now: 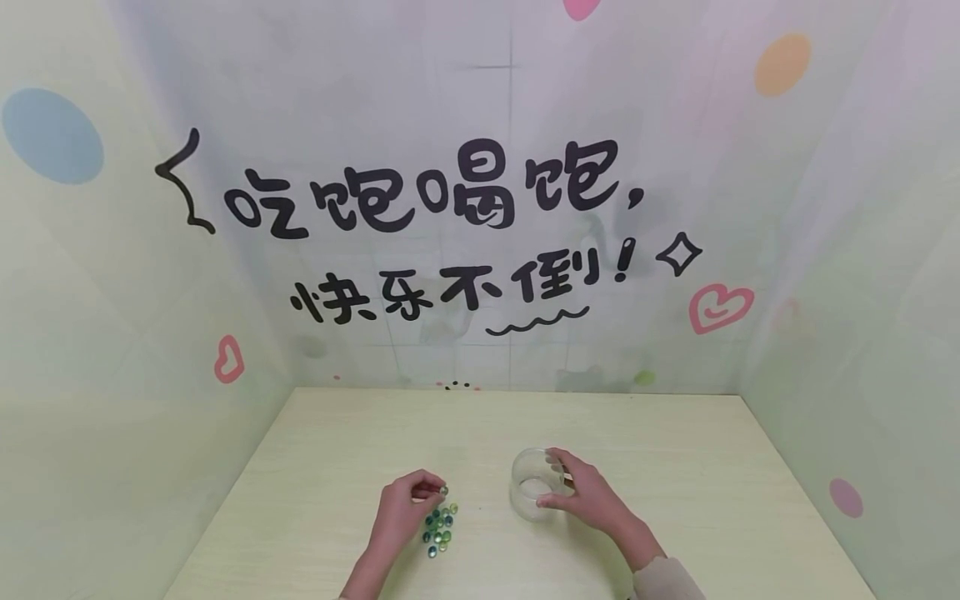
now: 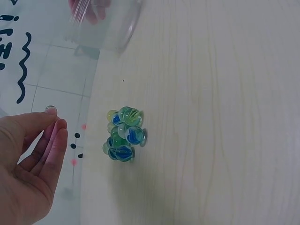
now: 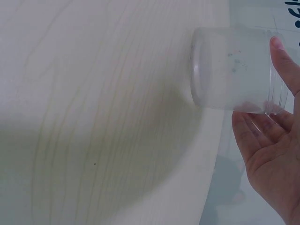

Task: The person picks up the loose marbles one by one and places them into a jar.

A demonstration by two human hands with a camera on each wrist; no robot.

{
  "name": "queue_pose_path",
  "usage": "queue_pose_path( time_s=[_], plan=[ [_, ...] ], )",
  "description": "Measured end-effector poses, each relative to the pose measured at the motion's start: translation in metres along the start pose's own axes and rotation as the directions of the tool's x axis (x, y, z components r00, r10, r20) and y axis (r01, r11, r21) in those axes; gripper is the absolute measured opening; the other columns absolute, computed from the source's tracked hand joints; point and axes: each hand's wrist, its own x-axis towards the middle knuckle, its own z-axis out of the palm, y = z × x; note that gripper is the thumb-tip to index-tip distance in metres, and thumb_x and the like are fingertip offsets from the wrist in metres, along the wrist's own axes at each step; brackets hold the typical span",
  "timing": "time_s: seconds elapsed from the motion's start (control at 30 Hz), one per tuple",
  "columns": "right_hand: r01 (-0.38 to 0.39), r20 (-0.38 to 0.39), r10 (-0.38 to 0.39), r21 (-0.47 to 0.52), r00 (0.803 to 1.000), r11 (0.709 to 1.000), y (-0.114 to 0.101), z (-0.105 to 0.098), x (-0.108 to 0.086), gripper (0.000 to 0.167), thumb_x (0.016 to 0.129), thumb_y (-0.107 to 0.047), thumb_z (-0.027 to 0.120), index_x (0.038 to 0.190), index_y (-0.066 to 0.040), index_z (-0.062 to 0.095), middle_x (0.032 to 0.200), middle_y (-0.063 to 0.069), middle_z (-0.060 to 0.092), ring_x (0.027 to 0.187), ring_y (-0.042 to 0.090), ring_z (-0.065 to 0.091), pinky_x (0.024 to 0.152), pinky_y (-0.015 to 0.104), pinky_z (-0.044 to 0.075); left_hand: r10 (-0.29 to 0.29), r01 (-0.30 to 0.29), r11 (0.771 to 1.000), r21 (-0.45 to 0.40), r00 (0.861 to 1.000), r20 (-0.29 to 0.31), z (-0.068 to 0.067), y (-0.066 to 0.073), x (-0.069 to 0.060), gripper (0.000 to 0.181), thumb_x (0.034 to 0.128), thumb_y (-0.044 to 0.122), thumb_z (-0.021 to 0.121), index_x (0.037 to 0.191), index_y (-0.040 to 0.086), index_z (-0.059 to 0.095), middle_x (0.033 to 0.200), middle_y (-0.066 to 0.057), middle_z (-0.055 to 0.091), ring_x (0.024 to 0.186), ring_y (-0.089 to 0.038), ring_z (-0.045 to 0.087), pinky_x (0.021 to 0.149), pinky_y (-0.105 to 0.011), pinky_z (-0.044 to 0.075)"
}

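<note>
A lettered backdrop (image 1: 450, 242) rises behind a pale wood-grained tabletop (image 1: 375, 433). The clear jar (image 1: 529, 487) stands upright there, the right hand (image 1: 585, 493) curved around its side. Left of it lies a cluster of blue and green glass marbles (image 1: 438, 527); near these, the left hand (image 1: 405, 507) pinches a single marble (image 1: 444, 491) between thumb and fingers.
</note>
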Motion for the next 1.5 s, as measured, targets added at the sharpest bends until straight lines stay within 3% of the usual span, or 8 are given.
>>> queue_pose_path(
  time_s=[0.83, 1.2, 1.5],
  plan=[
    [0.012, -0.005, -0.012, -0.002, 1.0, 1.0, -0.002, -0.001, -0.001, 0.077, 0.088, -0.029, 0.077, 0.146, 0.002, 0.038, 0.142, 0.027, 0.052, 0.131, 0.047, 0.051, 0.104, 0.051, 0.049, 0.043, -0.043, 0.999, 0.005, 0.999, 0.012, 0.001, 0.007, 0.004, 0.013, 0.0832, 0.005, 0.075, 0.094, 0.01, 0.071, 0.089, -0.002, 0.074, 0.081, -0.01, 0.066, 0.071, -0.016, 0.055],
    [0.008, 0.0, -0.008, 0.001, 1.0, 1.0, -0.003, -0.002, -0.001, 0.077, 0.087, -0.03, 0.077, 0.146, 0.002, 0.038, 0.142, 0.027, 0.051, 0.131, 0.047, 0.05, 0.105, 0.051, 0.049, 0.076, -0.076, 0.997, 0.012, 0.997, -0.01, -0.001, 0.015, 0.004, 0.013, 0.0826, 0.004, 0.076, 0.094, 0.01, 0.071, 0.089, -0.002, 0.075, 0.081, -0.01, 0.068, 0.073, -0.021, 0.058],
    [0.006, 0.002, -0.006, 0.005, 1.0, 1.0, -0.002, -0.001, 0.0, 0.077, 0.087, -0.029, 0.077, 0.146, 0.001, 0.038, 0.142, 0.028, 0.051, 0.132, 0.047, 0.049, 0.105, 0.051, 0.048, 0.078, -0.078, 0.997, -0.012, 0.997, 0.006, 0.001, 0.019, 0.003, 0.014, 0.0827, 0.004, 0.076, 0.095, 0.007, 0.072, 0.089, -0.004, 0.075, 0.081, -0.012, 0.068, 0.071, -0.016, 0.055]
  ],
)
